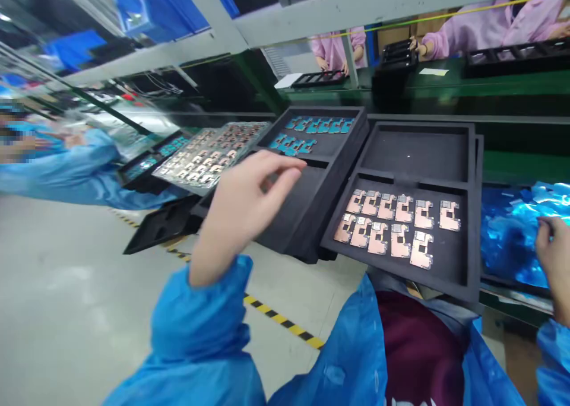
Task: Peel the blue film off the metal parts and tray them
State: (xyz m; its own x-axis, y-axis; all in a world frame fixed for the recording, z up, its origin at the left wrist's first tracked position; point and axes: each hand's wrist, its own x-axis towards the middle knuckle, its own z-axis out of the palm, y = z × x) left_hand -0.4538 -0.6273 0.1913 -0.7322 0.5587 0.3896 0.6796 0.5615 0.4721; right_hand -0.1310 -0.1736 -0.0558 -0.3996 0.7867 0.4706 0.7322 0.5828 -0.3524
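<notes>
Reaching over the worktop, L hand [244, 213] hangs open, fingers [285, 168] loosely curled, holding nothing, just above the lower section of a black foam tray [289, 222]. R hand [554, 263] sits at the right edge of view, fingers [545, 240] in a heap of shiny blue bags [512, 234]; partly cut off, so can't tell if it's gripping anything. Blue sleeves [196, 335] cover both arms, w/ a maroon shirt [418, 352] showing between them.

Between the hands, a 2nd black foam tray [414, 148] holds 11 copper circuit boards [387, 225] in 2 rows, all in its lower section. Beyond L hand, the 1st tray's upper section carries 2 rows of teal boards [312, 133].

Further left, silver-and-copper boards [209, 159] lie on a tilted tray, next to a co-worker's blue sleeve [75, 168]. A loose black tray [162, 225] sits at the worktop's near edge, above a floor [89, 275] w/ yellow-and-black tape [276, 317].

Across a green bench [445, 85], co-workers in pink smocks [490, 32] have their hands on black trays [396, 53].
</notes>
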